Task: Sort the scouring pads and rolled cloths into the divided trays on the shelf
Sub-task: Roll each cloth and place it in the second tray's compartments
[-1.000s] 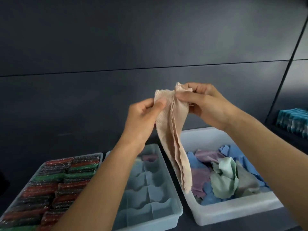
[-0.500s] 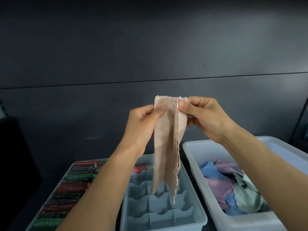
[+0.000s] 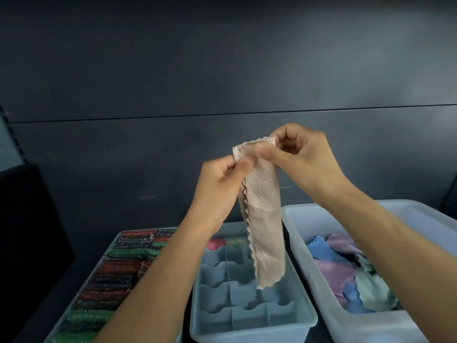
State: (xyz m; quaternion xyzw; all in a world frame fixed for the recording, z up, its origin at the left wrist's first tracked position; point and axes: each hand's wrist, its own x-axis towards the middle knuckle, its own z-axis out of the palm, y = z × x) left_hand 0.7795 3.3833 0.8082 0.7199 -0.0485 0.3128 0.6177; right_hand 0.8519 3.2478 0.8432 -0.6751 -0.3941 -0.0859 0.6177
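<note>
A beige cloth (image 3: 265,233) is pinched at its top by the left hand (image 3: 220,191) and right hand (image 3: 304,159), held close together above the divided tray (image 3: 306,318), apparently for rolling, which calls for winding it tightly before it is placed in a compartment.

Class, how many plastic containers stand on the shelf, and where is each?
3. The tray of scouring pads is at left, the divided blue tray in the middle below the hanging beige cloth, and the white bin of loose cloths at right. Others may lie outside the frame.

Both bare forearms reach forward and up. The left hand (image 3: 220,184) pinches the top of the cloth (image 3: 265,219) between thumb and forefinger. The right hand (image 3: 305,160) pinches it just beside, slightly higher
</note>
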